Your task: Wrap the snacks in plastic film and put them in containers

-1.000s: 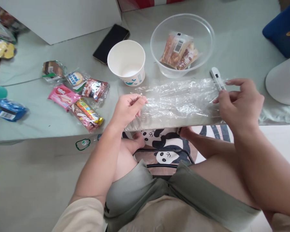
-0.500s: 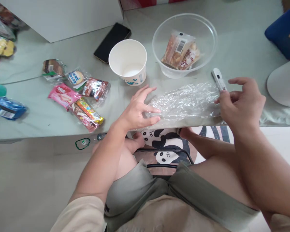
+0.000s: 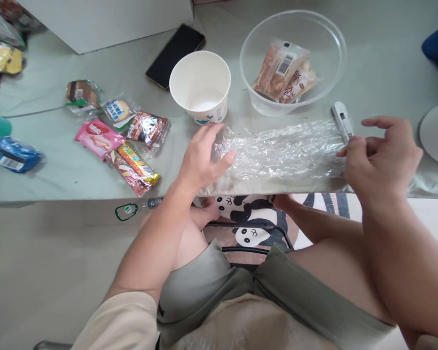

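Now the crinkled clear film (image 3: 284, 153), on the near side of the plastic bowl (image 3: 272, 107), lies longer than half a second ago, so probably flatter to handle; the left hand (image 3: 204, 158), left of the bowl, has shifted outward, fingers apart, contact uncertain; the right hand (image 3: 385, 150), right of it, pinches a slim white tool (image 3: 342, 119).

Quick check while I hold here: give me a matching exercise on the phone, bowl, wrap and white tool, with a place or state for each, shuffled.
1. phone
2. bowl
3. wrap
4. white tool

A. clear and crumpled, between the two hands
B. at the right hand
C. black, near the cup
D. round, with packaged snacks inside

Pairs: 1-C, 2-D, 3-A, 4-B
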`<act>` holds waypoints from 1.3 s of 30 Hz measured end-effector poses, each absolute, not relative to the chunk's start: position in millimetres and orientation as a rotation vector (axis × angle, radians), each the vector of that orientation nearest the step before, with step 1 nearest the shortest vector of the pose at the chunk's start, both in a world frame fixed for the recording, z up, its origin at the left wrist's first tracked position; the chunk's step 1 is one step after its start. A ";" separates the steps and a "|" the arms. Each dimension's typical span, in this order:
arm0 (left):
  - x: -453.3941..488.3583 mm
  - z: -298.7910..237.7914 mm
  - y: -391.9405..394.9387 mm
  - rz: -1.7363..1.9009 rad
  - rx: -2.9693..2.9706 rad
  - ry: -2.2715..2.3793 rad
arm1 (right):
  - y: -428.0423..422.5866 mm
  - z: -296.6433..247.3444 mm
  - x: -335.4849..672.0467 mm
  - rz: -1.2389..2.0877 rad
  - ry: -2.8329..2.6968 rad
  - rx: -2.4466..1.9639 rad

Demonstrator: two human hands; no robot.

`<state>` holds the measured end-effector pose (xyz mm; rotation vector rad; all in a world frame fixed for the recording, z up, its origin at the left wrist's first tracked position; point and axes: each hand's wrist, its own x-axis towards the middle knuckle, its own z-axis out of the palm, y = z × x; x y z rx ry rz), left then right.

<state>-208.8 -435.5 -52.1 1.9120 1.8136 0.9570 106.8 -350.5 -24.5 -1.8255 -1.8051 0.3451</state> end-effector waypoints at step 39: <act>-202.3 -37.5 -439.5 1.047 1.533 2.009 | -344.6 -20.2 105.9 0.467 -1.903 -2.002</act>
